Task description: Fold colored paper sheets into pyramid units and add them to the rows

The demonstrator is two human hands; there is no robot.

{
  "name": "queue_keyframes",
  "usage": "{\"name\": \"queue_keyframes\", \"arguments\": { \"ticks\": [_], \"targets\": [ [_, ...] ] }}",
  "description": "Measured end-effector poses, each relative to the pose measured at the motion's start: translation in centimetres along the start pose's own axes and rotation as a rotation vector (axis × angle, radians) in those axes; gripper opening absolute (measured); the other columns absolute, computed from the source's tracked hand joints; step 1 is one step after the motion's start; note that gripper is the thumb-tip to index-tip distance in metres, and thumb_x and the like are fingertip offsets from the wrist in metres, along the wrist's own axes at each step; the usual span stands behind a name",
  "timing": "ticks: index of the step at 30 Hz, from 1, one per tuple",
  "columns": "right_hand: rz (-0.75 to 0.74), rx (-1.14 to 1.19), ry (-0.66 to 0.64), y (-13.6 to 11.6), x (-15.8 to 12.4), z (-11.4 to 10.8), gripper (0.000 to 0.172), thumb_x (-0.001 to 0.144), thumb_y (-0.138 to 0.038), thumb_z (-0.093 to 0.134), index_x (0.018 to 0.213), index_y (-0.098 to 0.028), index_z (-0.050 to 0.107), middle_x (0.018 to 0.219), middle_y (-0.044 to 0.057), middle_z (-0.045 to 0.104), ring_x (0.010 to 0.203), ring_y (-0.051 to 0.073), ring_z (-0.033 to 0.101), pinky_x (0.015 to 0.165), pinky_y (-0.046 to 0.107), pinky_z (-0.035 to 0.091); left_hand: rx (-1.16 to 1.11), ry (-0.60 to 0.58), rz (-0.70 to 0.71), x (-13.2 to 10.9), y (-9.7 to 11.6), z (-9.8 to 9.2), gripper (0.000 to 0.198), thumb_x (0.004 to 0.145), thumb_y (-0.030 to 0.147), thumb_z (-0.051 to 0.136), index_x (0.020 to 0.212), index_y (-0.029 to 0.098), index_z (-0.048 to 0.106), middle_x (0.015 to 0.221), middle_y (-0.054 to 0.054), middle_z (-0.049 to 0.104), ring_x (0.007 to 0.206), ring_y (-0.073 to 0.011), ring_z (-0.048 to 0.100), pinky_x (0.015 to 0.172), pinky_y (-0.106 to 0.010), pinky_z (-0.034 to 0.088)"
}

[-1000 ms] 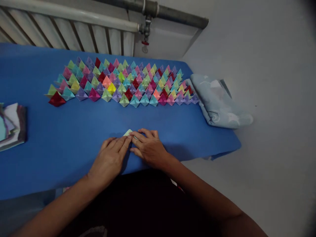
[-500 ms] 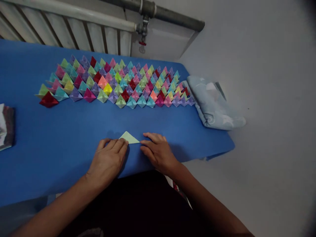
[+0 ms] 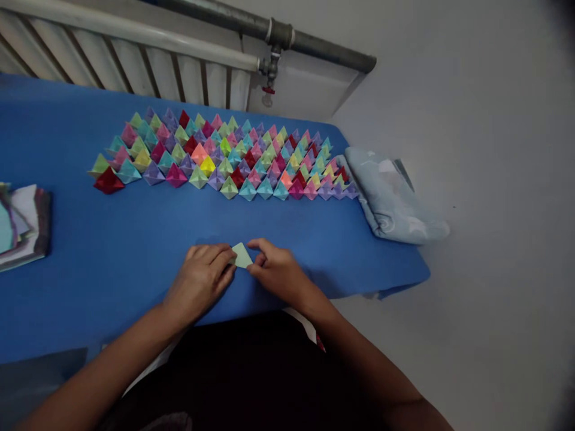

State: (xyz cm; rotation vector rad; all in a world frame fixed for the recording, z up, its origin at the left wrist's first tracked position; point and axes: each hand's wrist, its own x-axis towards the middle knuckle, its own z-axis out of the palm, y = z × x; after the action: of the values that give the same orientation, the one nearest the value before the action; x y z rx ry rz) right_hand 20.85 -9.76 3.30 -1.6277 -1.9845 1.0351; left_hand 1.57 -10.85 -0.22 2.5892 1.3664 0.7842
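Note:
A small pale green sheet of folded paper point(image 3: 241, 256) lies on the blue-covered table near its front edge, between my two hands. My left hand point(image 3: 197, 275) holds the paper's left side, its fingers bent together over that end and covering it. At the right side is my right hand point(image 3: 276, 269), with the thumb on the lower right corner and the curved index finger by the upper edge. The remaining right fingers are curled in. Farther back stand many folded paper boats point(image 3: 229, 187) in rows of mixed colours.
A folded grey-blue cloth point(image 3: 386, 197) lies at the table's right end, by the wall. On the left sits an open box point(image 3: 45, 230) with coloured paper in it. Behind the blue table point(image 3: 135, 251) are a white radiator point(image 3: 130, 60) and a pipe with a red-handled valve point(image 3: 268, 90).
The paper's right point has been folded over, so its outline is shorter. My right thumb and index finger have come in against it. The view has shifted slightly left.

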Motion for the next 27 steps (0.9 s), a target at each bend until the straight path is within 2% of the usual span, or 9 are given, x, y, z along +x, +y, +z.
{"name": "queue_keyframes", "arguments": {
  "ticks": [4, 9, 12, 14, 17, 21, 24, 27],
  "targets": [
    [0.106, 0.231, -0.001, 0.3, 0.6, 0.1, 0.038, 0.074, -0.012, 0.059, 0.112, -0.021, 0.062, 0.063, -0.009, 0.055, 0.056, 0.01, 0.052, 0.056, 0.022, 0.039, -0.032, -0.069, 0.067, 0.7, -1.0, -0.1, 0.025, 0.095, 0.027, 0.051, 0.112, 0.017, 0.067, 0.113, -0.012, 0.071, 0.097, -0.0252, 0.065, 0.083, -0.041, 0.048],
    [0.116, 0.421, -0.034, 0.1, 1.3, -0.3, 0.032, 0.071, -0.013, 0.059, 0.102, -0.019, 0.062, 0.06, -0.01, 0.051, 0.053, 0.008, 0.046, 0.052, 0.021, 0.035, -0.097, -0.199, 0.071, 1.6, -2.2, -0.5, 0.044, 0.093, 0.03, 0.054, 0.137, 0.024, 0.053, 0.136, -0.012, 0.059, 0.115, -0.0265, 0.06, 0.096, -0.047, 0.046],
    [0.1, 0.48, -0.062, -0.1, 1.6, -0.9, 0.031, 0.068, -0.012, 0.059, 0.098, -0.02, 0.062, 0.057, -0.01, 0.05, 0.052, 0.007, 0.044, 0.051, 0.02, 0.034, -0.193, -0.283, 0.022, 2.4, -2.4, -1.2, 0.049, 0.091, 0.035, 0.057, 0.138, 0.027, 0.052, 0.139, -0.01, 0.057, 0.106, -0.0222, 0.063, 0.094, -0.042, 0.048],
    [0.102, 0.536, -0.102, -0.4, 1.8, -1.4, 0.031, 0.065, -0.012, 0.06, 0.096, -0.02, 0.061, 0.056, -0.011, 0.05, 0.05, 0.007, 0.043, 0.05, 0.019, 0.033, -0.31, -0.335, -0.013, 3.0, -2.3, -1.9, 0.048, 0.088, 0.036, 0.059, 0.135, 0.026, 0.055, 0.132, -0.009, 0.061, 0.089, -0.0171, 0.065, 0.082, -0.034, 0.053],
    [0.113, 0.619, -0.132, -0.8, 1.9, -2.1, 0.031, 0.063, -0.014, 0.06, 0.094, -0.02, 0.059, 0.054, -0.011, 0.05, 0.047, 0.006, 0.04, 0.047, 0.019, 0.031, -0.483, -0.391, -0.078, 3.7, -1.9, -2.7, 0.045, 0.086, 0.036, 0.06, 0.13, 0.025, 0.059, 0.103, -0.003, 0.067, 0.072, -0.0131, 0.061, 0.066, -0.027, 0.051],
    [0.156, 0.725, -0.168, -1.2, 1.9, -2.9, 0.032, 0.061, -0.017, 0.06, 0.093, -0.021, 0.058, 0.054, -0.011, 0.049, 0.043, 0.005, 0.037, 0.041, 0.018, 0.027, -0.665, -0.439, -0.186, 4.0, -1.3, -3.1, 0.049, 0.083, 0.038, 0.063, 0.131, 0.026, 0.059, 0.079, 0.003, 0.06, 0.066, -0.0124, 0.056, 0.06, -0.024, 0.046],
    [0.184, 0.768, -0.206, -1.3, 1.8, -3.2, 0.032, 0.06, -0.017, 0.06, 0.092, -0.021, 0.058, 0.055, -0.011, 0.048, 0.042, 0.005, 0.036, 0.039, 0.017, 0.024, -0.849, -0.55, -0.314, 3.9, -1.0, -3.0, 0.058, 0.081, 0.04, 0.065, 0.136, 0.025, 0.054, 0.07, 0.005, 0.056, 0.061, -0.011, 0.05, 0.056, -0.023, 0.041],
    [0.172, 0.809, -0.216, -1.3, 1.8, -3.4, 0.03, 0.062, -0.02, 0.064, 0.092, -0.021, 0.058, 0.056, -0.011, 0.048, 0.042, 0.004, 0.035, 0.039, 0.016, 0.023, -0.998, -0.639, -0.431, 3.8, -0.8, -2.9, 0.066, 0.077, 0.044, 0.069, 0.137, 0.021, 0.052, 0.066, 0.006, 0.057, 0.059, -0.0107, 0.047, 0.055, -0.023, 0.037]
  ]
}}
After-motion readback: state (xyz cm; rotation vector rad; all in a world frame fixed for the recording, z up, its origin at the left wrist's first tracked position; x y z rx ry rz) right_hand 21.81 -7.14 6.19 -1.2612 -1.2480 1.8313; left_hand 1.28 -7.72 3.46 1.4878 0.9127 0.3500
